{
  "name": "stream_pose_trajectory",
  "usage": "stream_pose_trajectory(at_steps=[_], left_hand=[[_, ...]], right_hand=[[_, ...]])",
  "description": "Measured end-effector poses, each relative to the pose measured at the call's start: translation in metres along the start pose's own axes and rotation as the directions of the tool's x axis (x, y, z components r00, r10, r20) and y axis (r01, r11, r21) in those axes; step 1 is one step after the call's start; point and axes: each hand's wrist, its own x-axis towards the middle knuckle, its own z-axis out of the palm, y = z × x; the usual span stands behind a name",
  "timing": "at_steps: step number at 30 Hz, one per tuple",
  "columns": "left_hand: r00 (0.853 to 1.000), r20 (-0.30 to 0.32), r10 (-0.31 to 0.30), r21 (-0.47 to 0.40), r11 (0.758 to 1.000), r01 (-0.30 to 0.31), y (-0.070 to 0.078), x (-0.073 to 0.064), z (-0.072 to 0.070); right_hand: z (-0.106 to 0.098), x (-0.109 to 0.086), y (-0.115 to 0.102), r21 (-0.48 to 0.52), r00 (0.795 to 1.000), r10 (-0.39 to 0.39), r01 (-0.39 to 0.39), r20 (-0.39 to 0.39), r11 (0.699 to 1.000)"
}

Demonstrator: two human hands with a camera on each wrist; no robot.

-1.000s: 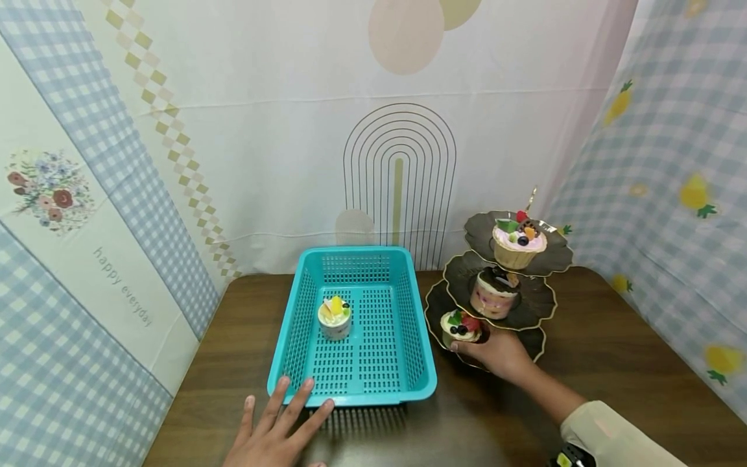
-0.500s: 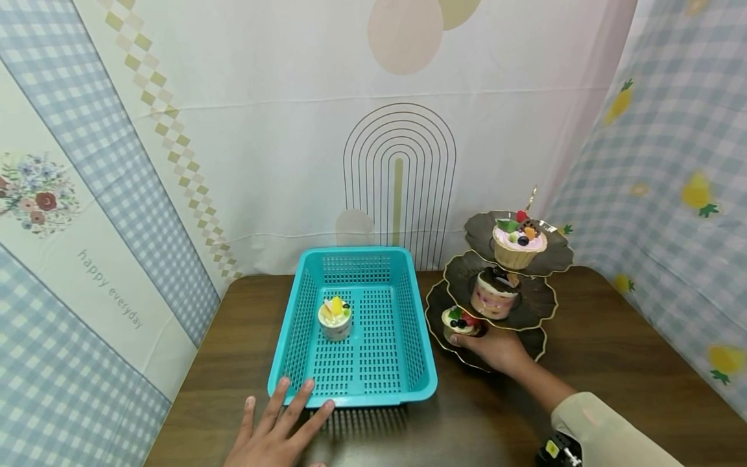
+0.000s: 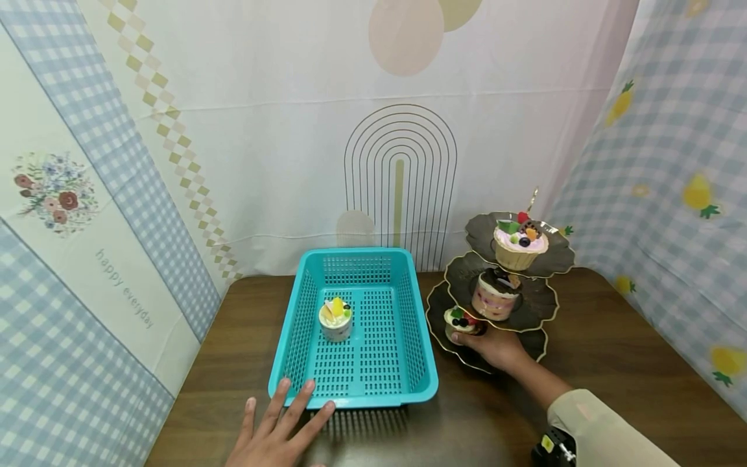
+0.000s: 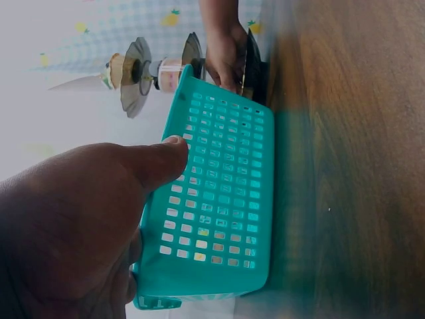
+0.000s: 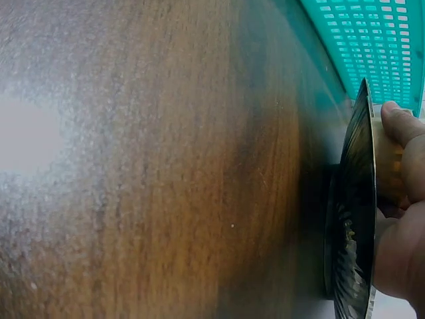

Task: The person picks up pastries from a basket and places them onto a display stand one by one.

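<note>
My right hand (image 3: 496, 347) grips a small cupcake (image 3: 458, 331) with white cream, berries and a green leaf, on the bottom plate (image 3: 533, 340) of a three-tier stand. In the right wrist view the thumb (image 5: 400, 123) presses the side of its pale cup (image 5: 386, 159), just over the dark plate (image 5: 358, 219); the far fingers are hidden. My left hand (image 3: 274, 431) rests with spread, straight fingers at the near left corner of a turquoise basket (image 3: 428, 383). In the left wrist view its thumb (image 4: 166, 159) touches the basket rim.
Inside the basket stands a cream cup dessert (image 3: 335, 324) with yellow fruit. A layered round cake (image 3: 495, 298) sits on the stand's middle plate (image 3: 539, 305), and a pink-cream cupcake (image 3: 519, 250) on the top plate (image 3: 560, 250). Cloth (image 3: 280, 162) hangs behind the wooden table (image 3: 233, 331).
The cupcake in my right hand has shifted slightly back and right on the bottom plate. The right sleeve has moved a little left and up. My left hand and the basket stay put.
</note>
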Motion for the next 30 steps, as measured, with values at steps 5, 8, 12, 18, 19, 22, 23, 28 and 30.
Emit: stream_pose_trajectory(at_steps=[5,8,12,18,19,22,23,28,30], left_hand=[[1.0,-0.011,-0.007,-0.001,1.0,0.007,0.001,0.0,0.0],[1.0,-0.02,-0.011,0.002,1.0,0.011,0.002,0.0,0.001],[1.0,-0.027,-0.013,0.006,1.0,0.013,0.002,0.0,0.002],[0.999,-0.027,-0.021,0.004,1.0,0.021,0.003,0.001,0.003],[0.999,-0.026,-0.022,0.003,1.0,0.022,0.003,0.001,0.003],[1.0,-0.016,-0.022,0.005,1.0,0.022,0.003,0.002,0.002],[1.0,-0.011,-0.022,0.006,1.0,0.022,0.003,0.002,0.001],[1.0,-0.012,-0.017,0.004,1.0,0.017,0.003,0.002,0.0],[1.0,-0.019,-0.015,0.003,1.0,0.016,0.003,0.002,-0.001]], right_hand=[[-0.003,-0.001,-0.001,-0.015,0.999,0.007,-0.006,0.031,1.0],[-0.007,-0.002,-0.002,-0.039,0.998,0.026,-0.023,0.057,0.999],[-0.014,-0.005,-0.005,-0.092,0.99,0.09,-0.08,0.113,0.993],[-0.024,-0.013,-0.007,-0.15,0.984,0.109,-0.087,0.142,0.985],[-0.025,-0.015,-0.007,-0.151,0.986,0.096,-0.075,0.133,0.986],[-0.029,-0.02,-0.008,-0.154,0.993,0.055,-0.039,0.101,0.987],[-0.03,-0.022,-0.009,-0.152,0.995,0.042,-0.028,0.092,0.988],[-0.034,-0.032,-0.013,-0.118,0.997,-0.052,0.059,0.061,0.991],[-0.035,-0.036,-0.017,-0.105,0.995,-0.059,0.068,0.086,0.992]])
